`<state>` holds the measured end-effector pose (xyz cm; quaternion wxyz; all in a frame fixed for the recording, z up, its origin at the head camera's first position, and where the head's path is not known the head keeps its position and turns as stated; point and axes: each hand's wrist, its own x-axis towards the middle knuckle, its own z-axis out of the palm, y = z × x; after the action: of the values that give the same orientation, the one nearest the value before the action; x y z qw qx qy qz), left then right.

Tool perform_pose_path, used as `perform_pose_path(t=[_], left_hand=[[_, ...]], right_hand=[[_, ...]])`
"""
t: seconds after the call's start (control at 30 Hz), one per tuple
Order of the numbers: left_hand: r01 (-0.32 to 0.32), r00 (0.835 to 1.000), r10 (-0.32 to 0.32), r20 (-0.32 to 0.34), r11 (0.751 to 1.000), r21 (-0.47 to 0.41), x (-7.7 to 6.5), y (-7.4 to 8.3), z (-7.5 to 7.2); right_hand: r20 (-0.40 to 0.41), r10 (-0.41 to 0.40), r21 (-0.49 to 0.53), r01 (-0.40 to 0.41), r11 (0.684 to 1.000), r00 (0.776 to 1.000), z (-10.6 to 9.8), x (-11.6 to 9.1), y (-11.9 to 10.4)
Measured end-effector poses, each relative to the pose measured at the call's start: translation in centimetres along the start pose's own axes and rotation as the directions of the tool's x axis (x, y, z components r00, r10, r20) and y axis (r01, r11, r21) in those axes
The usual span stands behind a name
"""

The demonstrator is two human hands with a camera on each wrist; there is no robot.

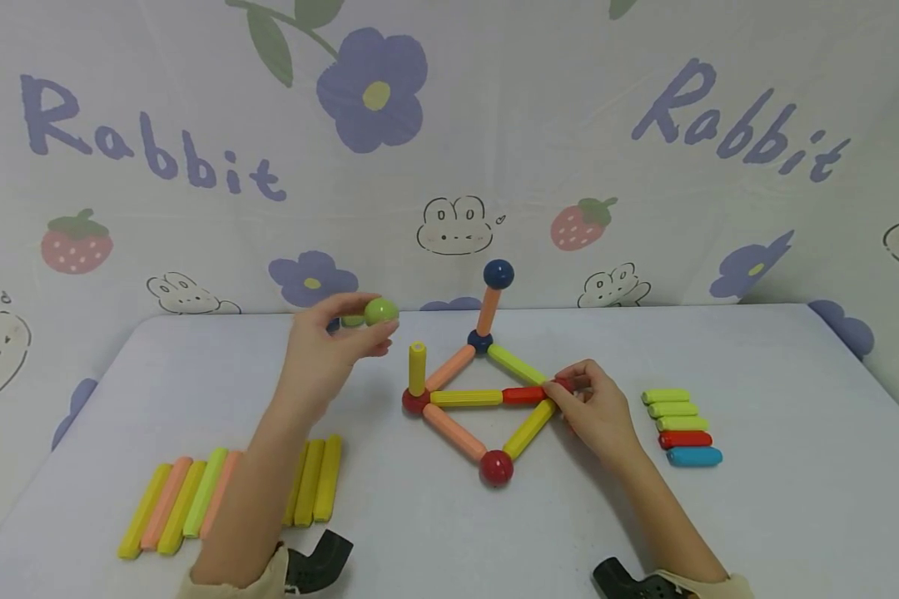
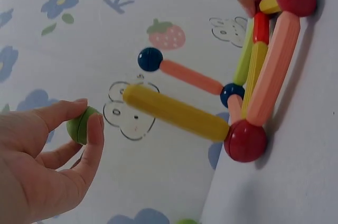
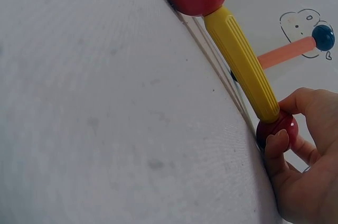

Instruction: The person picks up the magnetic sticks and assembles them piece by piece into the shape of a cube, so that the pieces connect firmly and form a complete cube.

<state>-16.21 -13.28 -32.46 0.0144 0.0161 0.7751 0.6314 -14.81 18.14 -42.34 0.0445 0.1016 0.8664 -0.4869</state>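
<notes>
A careless bump could topple the frame's nine-o'clock yellow stick: the left hand pinches a green ball, the right hand a red ball.

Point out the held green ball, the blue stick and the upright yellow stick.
Held green ball [image 1: 381,311]: head view, its visible side.
Blue stick [image 1: 694,457]: head view, its middle.
Upright yellow stick [image 1: 417,370]: head view, its middle.

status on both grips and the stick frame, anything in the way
Left grip pinching green ball midair. Right grip holding red ball, right corner of stick frame. Upright yellow stick bare on top. No obstruction seen.
</notes>
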Motion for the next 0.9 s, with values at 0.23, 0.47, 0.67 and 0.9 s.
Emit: perform_pose_path(t=[0.23, 0.47, 0.67, 0.9], left_hand=[[-0.121, 0.992, 0.116, 0.054, 0.986, 0.113, -0.8, 0.3, 1.5], [-0.127, 0.990, 0.119, 0.077, 0.985, 0.112, -0.8, -0.6, 2.2], [-0.127, 0.989, 0.117, 0.088, 0.986, 0.112, -0.7, -0.8, 2.4], [-0.105, 0.990, 0.090, 0.110, 0.985, 0.140, -1.1, -0.5, 1.7]], right_hand=[[0.000, 0.002, 0.005, -0.002, 1.000, 1.000, -0.1, 0.0, 0.0], [0.002, 0.004, 0.003, -0.004, 1.000, 1.000, 0.0, 0.1, 0.1], [0.004, 0.001, 0.005, -0.001, 1.000, 1.000, 0.0, 0.1, 0.1], [0.002, 0.007, 0.007, -0.007, 1.000, 1.000, 0.0, 0.0, 0.0]])
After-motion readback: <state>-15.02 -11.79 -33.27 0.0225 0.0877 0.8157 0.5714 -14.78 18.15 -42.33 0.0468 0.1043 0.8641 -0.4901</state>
